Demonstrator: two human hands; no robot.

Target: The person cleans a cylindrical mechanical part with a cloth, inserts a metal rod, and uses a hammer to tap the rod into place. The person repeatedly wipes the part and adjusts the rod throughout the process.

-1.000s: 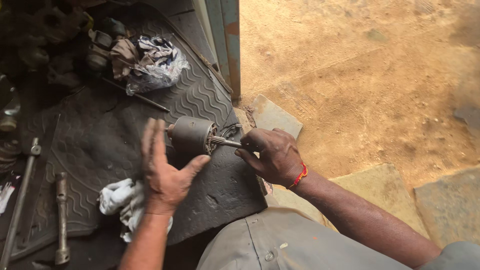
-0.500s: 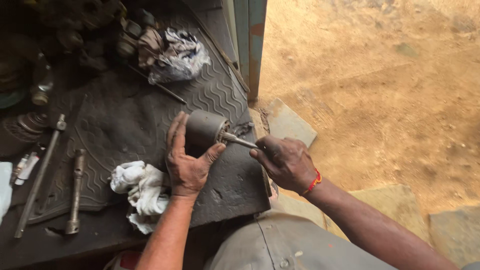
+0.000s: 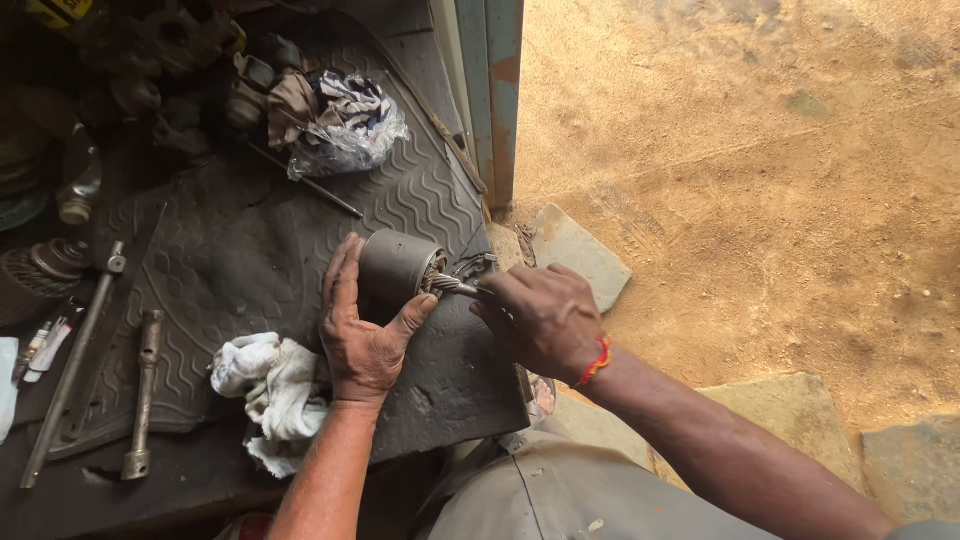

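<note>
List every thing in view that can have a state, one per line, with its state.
left hand: cupped around the metal cylinder.
right hand: closed on the shaft.
metal cylinder: lying on its side on the rubber mat.
shaft: sticking out of the cylinder's end.
white rag: crumpled on the mat.
long wrench: lying flat, untouched.
plastic bag: crumpled.

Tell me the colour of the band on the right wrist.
Red-orange wristband, clearest in the head view.

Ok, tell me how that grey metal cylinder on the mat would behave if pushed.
The grey cylinder lies on its side, so it would probably roll across the ribbed rubber mat. It looks like solid metal, likely heavy and rigid. The left hand cups it, which should check rolling.
</note>
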